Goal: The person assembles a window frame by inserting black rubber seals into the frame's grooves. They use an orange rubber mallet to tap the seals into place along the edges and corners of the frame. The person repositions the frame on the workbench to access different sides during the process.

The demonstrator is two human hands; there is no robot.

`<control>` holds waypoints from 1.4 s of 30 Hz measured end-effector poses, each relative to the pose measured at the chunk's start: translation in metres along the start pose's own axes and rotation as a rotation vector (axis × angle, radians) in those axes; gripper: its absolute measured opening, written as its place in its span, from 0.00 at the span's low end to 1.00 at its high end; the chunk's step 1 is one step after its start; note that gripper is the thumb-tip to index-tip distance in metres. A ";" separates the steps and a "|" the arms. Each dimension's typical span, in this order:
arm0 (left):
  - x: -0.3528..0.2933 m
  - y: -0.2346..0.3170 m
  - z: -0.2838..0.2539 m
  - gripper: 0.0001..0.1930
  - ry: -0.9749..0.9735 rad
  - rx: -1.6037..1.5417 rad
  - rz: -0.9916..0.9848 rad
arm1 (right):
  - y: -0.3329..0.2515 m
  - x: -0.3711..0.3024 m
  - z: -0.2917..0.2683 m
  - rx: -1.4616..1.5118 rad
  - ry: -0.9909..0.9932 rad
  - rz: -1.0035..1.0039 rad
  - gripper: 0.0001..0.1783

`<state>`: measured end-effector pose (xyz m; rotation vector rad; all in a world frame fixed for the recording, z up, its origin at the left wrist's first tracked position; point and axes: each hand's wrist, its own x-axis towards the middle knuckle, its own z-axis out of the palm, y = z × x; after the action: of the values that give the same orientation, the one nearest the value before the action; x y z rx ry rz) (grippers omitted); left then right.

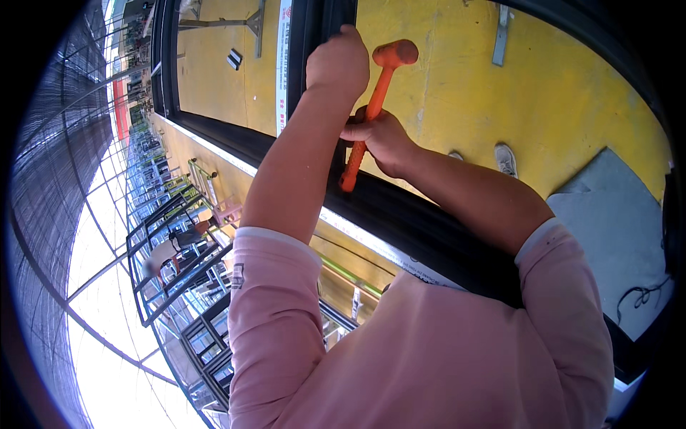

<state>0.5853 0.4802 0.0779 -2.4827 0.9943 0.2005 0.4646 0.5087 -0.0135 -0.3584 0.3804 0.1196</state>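
Observation:
An orange mallet (379, 93) is gripped by its handle in my right hand (386, 141). Its head points away from me and the handle's end hangs over the black frame. My left hand (339, 64) is closed just beyond, on the upright bar (314, 28) of the large black window or door frame (421, 214). The back of that hand faces me, so whatever its fingers hold, if anything, is hidden. White printed film strips (284, 57) run along the frame's bars.
Below the frame lies a yellow floor (457, 86) with a metal bracket (501, 36) and a small dark-and-silver piece (234, 58). A grey sheet (607, 222) with a black cord is at the right. Racks of frames (207, 336) and another person (161, 257) are at the left.

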 end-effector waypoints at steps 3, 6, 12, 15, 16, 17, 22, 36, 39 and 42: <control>0.000 0.010 -0.010 0.13 -0.013 0.011 -0.001 | -0.003 -0.001 -0.002 -0.014 0.020 -0.036 0.14; -0.007 0.019 -0.015 0.09 0.108 -0.051 0.003 | -0.005 -0.003 -0.002 -0.052 0.032 -0.068 0.14; -0.008 0.026 -0.016 0.07 0.170 -0.115 0.109 | -0.012 -0.006 -0.003 -0.065 0.080 -0.126 0.16; -0.011 0.024 -0.015 0.12 0.041 -0.053 0.099 | 0.000 0.001 -0.007 -0.050 0.070 -0.102 0.17; -0.012 0.023 -0.015 0.15 -0.018 -0.020 0.097 | 0.002 0.004 -0.007 -0.031 0.059 -0.091 0.17; -0.011 0.022 -0.012 0.13 0.011 -0.039 0.107 | 0.004 0.006 -0.008 -0.044 0.068 -0.088 0.17; -0.009 0.014 0.001 0.10 0.077 -0.054 0.102 | 0.012 0.008 -0.008 -0.051 0.085 -0.007 0.15; -0.007 0.006 0.016 0.11 -0.017 -0.014 0.075 | 0.018 0.011 -0.003 -0.119 0.101 0.074 0.10; -0.009 0.030 0.007 0.16 -0.138 -0.005 0.084 | 0.010 0.005 -0.001 -0.072 0.151 0.061 0.10; -0.013 0.038 0.016 0.17 -0.144 -0.024 0.082 | 0.001 -0.001 0.002 -0.134 0.154 0.129 0.10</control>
<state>0.5503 0.4713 0.0543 -2.4126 1.0390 0.4134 0.4642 0.5108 -0.0119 -0.4766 0.5493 0.2457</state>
